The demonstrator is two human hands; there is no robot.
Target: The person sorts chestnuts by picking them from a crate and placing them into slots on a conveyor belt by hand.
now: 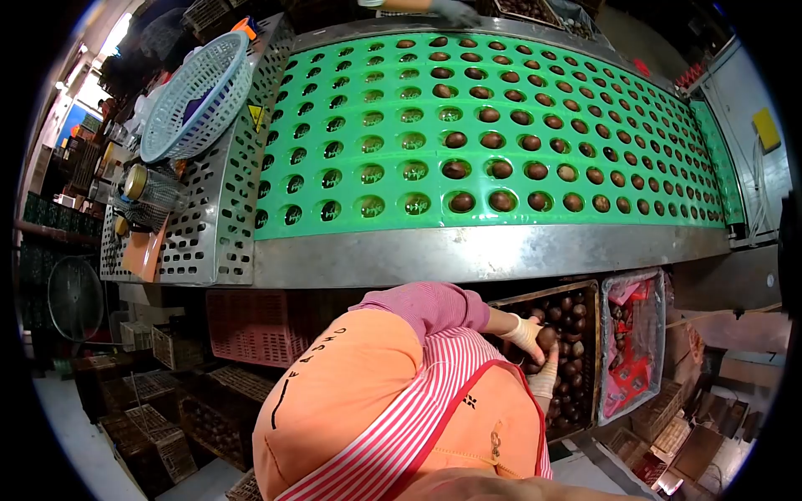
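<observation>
Both of my hands are in a crate [595, 359] of dark brown round fruits [575, 334], below the metal edge of the conveyor. My left hand [525, 336], in a pale glove, is at the crate's left part with its fingers against dark fruits. Just below and right of it, my right hand [545, 377], also gloved, has its fingers curved up around a fruit [546, 338] between the two hands. Above them, the green tray belt [468, 154] has rows of round pockets, many with one brown fruit, while those at the left hold none.
A blue basket [196, 96] and a glass jar [150, 188] stand on the perforated metal shelf [196, 242] at left. Right of the crate is a plastic-lined bin [631, 351] with red pieces. Across the belt shows another person's gloved hand [455, 12].
</observation>
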